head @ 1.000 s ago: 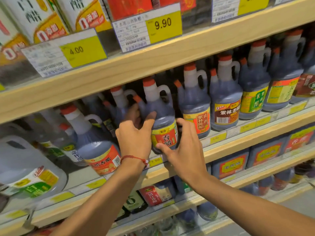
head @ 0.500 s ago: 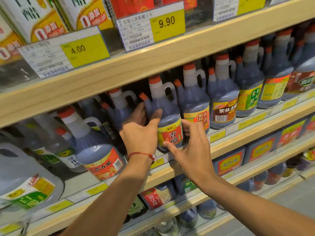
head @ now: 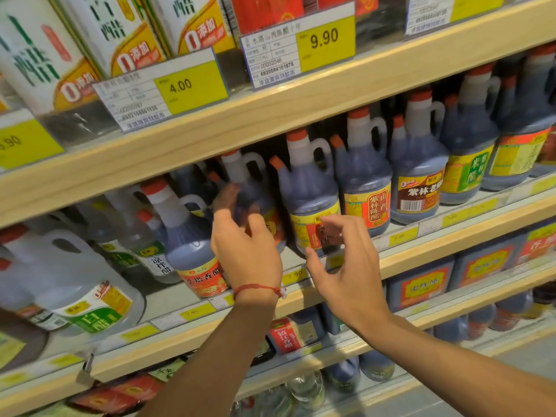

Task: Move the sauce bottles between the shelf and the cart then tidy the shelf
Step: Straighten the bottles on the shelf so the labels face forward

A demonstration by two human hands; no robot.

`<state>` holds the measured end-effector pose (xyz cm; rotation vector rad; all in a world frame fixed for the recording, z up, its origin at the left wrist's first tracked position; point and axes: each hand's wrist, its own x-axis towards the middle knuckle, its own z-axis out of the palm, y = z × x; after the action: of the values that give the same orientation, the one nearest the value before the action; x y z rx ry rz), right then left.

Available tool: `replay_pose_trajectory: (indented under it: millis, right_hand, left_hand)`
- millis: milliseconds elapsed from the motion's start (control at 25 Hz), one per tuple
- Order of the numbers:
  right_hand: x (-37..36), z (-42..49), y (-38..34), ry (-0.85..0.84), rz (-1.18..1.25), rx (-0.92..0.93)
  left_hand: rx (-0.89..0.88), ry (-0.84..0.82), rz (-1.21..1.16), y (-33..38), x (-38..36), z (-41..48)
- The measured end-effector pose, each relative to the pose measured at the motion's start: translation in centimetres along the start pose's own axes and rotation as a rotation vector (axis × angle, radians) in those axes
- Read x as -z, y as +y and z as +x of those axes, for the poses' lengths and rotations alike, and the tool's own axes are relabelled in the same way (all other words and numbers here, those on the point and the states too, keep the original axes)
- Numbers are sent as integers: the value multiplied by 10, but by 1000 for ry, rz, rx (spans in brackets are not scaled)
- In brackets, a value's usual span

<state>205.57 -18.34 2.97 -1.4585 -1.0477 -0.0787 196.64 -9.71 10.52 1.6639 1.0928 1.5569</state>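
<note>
The shelf edges (head: 270, 115) are pale, matt wood. The sauce bottles (head: 364, 173) across the middle are smooth translucent plastic with glossy printed labels and matt orange caps (head: 358, 113). Price tags (head: 192, 85) at upper left look like paper behind shiny clear plastic. At centre is a red braided cord (head: 258, 288), and at lower left a dull metal padlock (head: 85, 371).

Both hands off the red-labelled bottle (head: 310, 200).
I see my left hand (head: 245, 251) has let go of it and shifted left to the dark bottle behind (head: 251, 191), fingers round its side and thumb on its front, all blurred by motion. My right hand (head: 343, 272) has come off the label and hangs just before it, fingers loosely curled. The red-labelled bottle now stands close against its right neighbour (head: 365, 188).
</note>
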Motion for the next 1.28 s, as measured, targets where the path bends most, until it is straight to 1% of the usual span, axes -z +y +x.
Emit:
replay_pose_trajectory:
  millis: [40, 160, 200, 320, 360, 400, 480, 640, 880, 1000, 1120, 1280]
  right_hand:
    - [-3, -2, -3, -61, 2, 11]
    - [-13, -5, -9, -291, -8, -25]
    - [-17, -4, -10, -333, -21, -42]
    - [-29, 0, -16, -397, -83, -117]
    - [-34, 2, -19, -423, -116, -152]
    - [-40, 4, -22, -443, -139, -182]
    - [-52, 6, -25, -446, -144, -201]
    - [-64, 7, -27, -430, -157, -265]
    - [-67, 5, -28, -394, -187, -248]
    - [-65, 4, -27, -383, -190, -227]
    - [-63, 4, -26, -352, -175, -201]
    - [-59, 1, -27, -335, -127, -199]
  left_hand:
    - [2, -21, 14, -5, 5, 4]
    - [14, -132, 184, -11, 11, 25]
    - [15, -157, 222, -8, 10, 31]
    - [90, -186, 220, -3, 4, 49]
    - [109, -189, 267, -1, 4, 52]
    - [92, -171, 300, -4, 6, 57]
    - [13, -136, 260, -15, 10, 63]
    - [-17, -96, 198, -26, 9, 63]
    - [128, -152, 121, -32, 4, 53]
    - [143, -186, 162, -36, 7, 58]
    - [114, -240, 268, -30, 14, 69]
    - [43, -224, 316, -28, 26, 71]
